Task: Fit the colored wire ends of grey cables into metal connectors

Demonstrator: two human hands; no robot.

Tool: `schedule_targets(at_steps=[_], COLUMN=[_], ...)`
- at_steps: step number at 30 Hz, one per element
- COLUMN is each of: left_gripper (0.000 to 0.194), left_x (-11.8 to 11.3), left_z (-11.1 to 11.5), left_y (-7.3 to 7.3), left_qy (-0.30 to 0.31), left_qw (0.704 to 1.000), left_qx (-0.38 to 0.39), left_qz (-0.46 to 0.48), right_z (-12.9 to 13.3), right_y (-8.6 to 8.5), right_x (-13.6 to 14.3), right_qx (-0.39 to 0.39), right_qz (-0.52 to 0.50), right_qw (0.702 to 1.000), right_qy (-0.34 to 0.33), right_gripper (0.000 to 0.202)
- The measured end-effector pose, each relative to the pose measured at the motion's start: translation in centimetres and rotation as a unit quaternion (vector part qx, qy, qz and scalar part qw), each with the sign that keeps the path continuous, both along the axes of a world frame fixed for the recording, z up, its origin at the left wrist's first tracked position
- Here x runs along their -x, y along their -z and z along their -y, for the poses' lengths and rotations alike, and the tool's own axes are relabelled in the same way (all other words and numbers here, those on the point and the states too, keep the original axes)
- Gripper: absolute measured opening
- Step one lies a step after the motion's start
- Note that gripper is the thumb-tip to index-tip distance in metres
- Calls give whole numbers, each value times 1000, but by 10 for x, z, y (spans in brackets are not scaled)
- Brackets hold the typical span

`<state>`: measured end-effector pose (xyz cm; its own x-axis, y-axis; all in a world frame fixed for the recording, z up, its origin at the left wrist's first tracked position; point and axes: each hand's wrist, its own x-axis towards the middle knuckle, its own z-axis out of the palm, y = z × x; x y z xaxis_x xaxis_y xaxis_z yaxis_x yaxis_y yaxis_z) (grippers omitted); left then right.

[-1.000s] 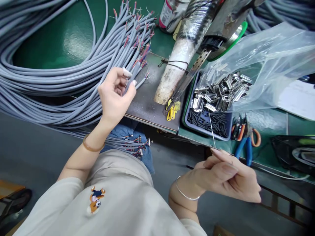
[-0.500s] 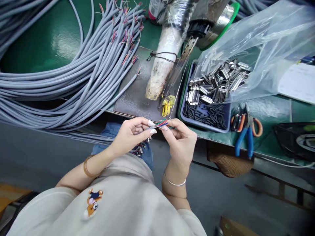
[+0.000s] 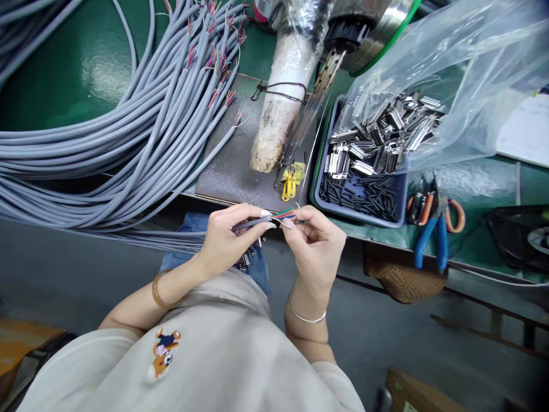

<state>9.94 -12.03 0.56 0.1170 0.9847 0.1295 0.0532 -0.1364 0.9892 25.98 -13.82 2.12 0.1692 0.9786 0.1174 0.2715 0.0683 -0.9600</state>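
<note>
Green worktop (image 3: 100, 80), tiny illegible label (image 3: 264, 7), cable (image 3: 254, 222) in left hand (image 3: 223, 236).

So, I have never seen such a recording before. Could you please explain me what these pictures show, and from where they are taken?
There is no machine arm here: these are a person's own bare hands. One camera, worn on the head, looks forward and down. The left hand holds a grey cable near its stripped end; the right hand pinches the coloured wires there. On the green bench lie many grey cables, a blue tray with metal connectors and small black pieces, and blue-handled pliers.
</note>
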Motion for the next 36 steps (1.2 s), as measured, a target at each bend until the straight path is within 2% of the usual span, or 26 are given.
schedule_targets(at_steps=[3, 6, 9, 12, 17, 22, 28, 36], left_gripper=[14, 29, 42, 48, 49, 45, 40, 36], left_x=[-1, 2, 8, 13, 11, 6, 2, 3], left_z=[0, -3, -8, -12, -11, -9, -5, -5], left_y=[-3, -9, -14, -17, -20, -18, -11, -12], left_qy=[-5, 57, 121, 144, 154, 142, 128, 124], left_qw=[1000, 989, 955, 934, 929, 944, 951, 952], left_qx=[2, 112, 230, 284, 284, 240, 222, 225], left_qz=[3, 76, 143, 161, 179, 179, 173, 165], right_z=[2, 4, 3, 1, -2, -4, -4, -4], right_y=[-2, -3, 0, 1, -1, -1, -1, 0], right_x=[2, 2, 0, -1, 2, 3, 3, 3], right_qx=[-3, -12, -30, -39, -14, 30, 47, 62], right_qz=[34, 50, 33, 28, 32, -9, -28, -46], right_qw=[999, 998, 999, 998, 999, 999, 998, 996], right_qy=[-17, -24, 19, 43, 27, 11, 23, 35], right_gripper=[14, 19, 8, 18, 16, 11, 15, 18])
